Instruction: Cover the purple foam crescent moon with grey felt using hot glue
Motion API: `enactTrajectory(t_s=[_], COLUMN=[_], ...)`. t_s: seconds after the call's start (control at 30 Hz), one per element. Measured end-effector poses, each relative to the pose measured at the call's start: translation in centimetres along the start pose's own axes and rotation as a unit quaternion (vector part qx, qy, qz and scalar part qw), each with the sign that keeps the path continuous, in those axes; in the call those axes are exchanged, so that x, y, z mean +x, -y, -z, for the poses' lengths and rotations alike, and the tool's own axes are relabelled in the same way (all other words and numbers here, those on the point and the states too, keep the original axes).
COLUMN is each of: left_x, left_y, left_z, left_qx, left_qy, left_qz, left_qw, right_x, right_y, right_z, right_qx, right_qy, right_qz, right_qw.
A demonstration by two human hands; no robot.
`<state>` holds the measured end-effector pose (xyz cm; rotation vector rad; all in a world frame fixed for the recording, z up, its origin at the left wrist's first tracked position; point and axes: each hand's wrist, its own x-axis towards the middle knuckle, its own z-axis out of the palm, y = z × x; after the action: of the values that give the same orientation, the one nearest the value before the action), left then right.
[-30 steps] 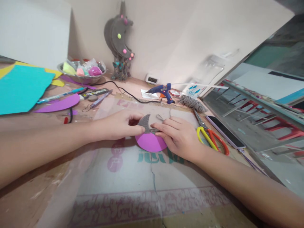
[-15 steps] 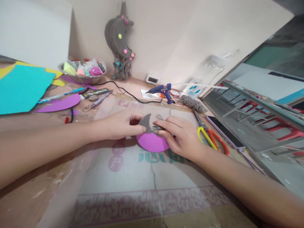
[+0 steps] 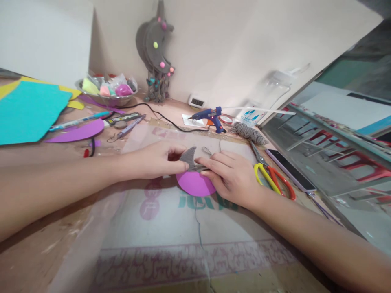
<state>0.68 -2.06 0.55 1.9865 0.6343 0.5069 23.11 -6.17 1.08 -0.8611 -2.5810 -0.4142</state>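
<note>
At left, the gray-wound piece (image 3: pixel 188 156) is being pinched at its left edge by the left hand (image 3: pixel 157 160), a small gap being left between thumb and curled forefinger. Purple paper (image 3: pixel 196 185) is being shown directly on the near side of the wound part, between the hands. To the right, gray cord (image 3: pixel 200 167) is being held between the nearly closed thumb and forefinger of the right hand (image 3: pixel 233 175). Farther right, scissors (image 3: pixel 259 155) are being kept beside that hand.

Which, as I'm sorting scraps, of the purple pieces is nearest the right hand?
The rounded piece, beside the right hand; the others, like the long pointed piece, lie well left of the left hand.
</note>
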Motion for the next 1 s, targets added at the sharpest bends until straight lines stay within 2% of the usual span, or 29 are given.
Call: enactTrajectory(t_s=[0.5,0.73,1.0], left_x=[0.04,0.01,0.05], left_y=[0.01,-0.10,-0.10], left_z=[0.05,0.11,0.04], left_qx=[0.016,0.025,0.021], left_qy=[0.015,0.007,0.006], left_qz=[-0.003,0.012,0.017], left_qw=[1.000,1.000,1.000], right_x=[0.01,-0.11,-0.11], right_y=[-0.34,-0.07,0.04], right_z=[-0.21,-0.20,-0.09], right_qx=[0.025,0.061,0.037], right_qy=[0.010,-0.019,-0.013], right_qz=[0.007,-0.039,-0.013], right_qw=[1.000,0.997,0.999])
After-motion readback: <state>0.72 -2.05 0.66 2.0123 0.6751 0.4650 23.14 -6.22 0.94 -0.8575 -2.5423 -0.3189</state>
